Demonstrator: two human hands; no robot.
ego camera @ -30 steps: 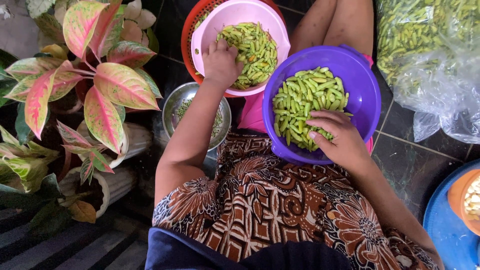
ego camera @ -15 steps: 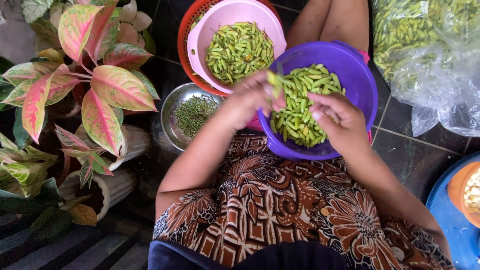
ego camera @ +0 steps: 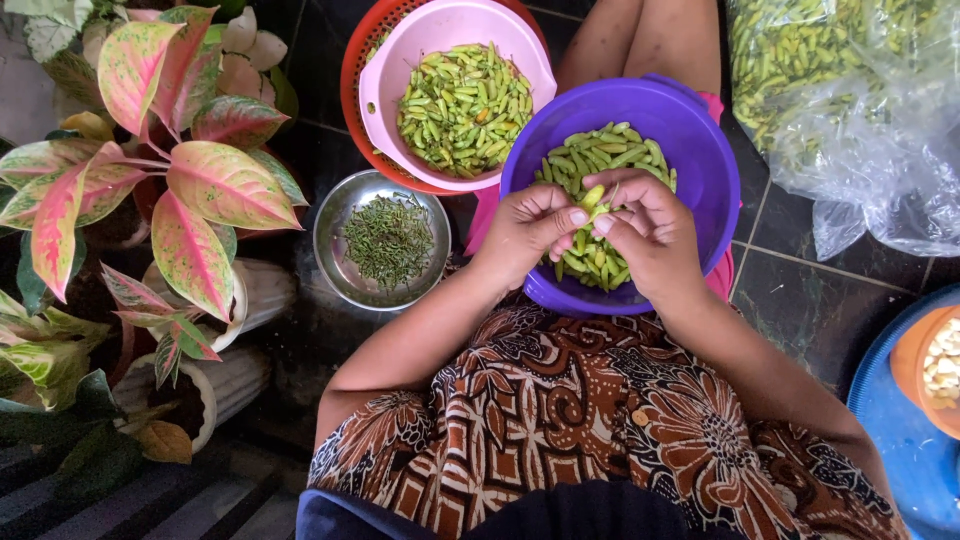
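I see a dark tiled floor [ego camera: 800, 310] carrying most of what is here. A steel bowl [ego camera: 335, 250] of green stems sits on it, just beside a red basket [ego camera: 352, 80] that holds a pink colander. At top right a clear plastic bag [ego camera: 880, 150] of green chillies lies on the tiles. At the right edge I see part of a blue tray [ego camera: 890, 440]. On the left stand ribbed white pots [ego camera: 262, 290] with pink-and-green leafy plants, near the steel bowl.
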